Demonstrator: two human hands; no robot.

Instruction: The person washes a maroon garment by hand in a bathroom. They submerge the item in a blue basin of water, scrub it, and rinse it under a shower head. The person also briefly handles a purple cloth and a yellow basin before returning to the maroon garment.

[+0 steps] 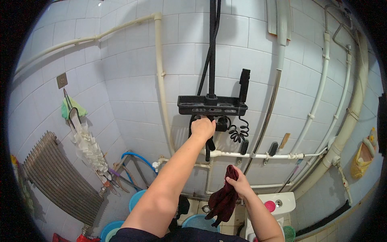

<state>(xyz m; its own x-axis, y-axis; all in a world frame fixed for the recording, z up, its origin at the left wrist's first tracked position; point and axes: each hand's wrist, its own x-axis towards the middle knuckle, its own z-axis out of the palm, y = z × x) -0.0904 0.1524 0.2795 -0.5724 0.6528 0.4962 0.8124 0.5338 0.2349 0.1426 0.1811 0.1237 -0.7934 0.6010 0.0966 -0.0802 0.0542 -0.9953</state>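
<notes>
My left hand [202, 128] reaches up to a black shower mixer [221, 124] on the tiled wall. Its fingers are closed around a part of the mixer that they mostly hide. Just above that hand runs a black shower shelf [189, 107], fixed to the upright shower pipe [211, 56]. Lower and to the right, my right hand [240, 184] pinches the top of a dark red cloth [222, 203]. The cloth hangs down crumpled over a blue basin [198, 222] on the floor.
A coiled black hose [238, 131] hangs right of the mixer. Brushes [244, 147] hang along a white pipe [274, 156]. A white toilet tank [286, 200] with a pink item stands at lower right. At left are a radiator [60, 177] and more blue basins [111, 230].
</notes>
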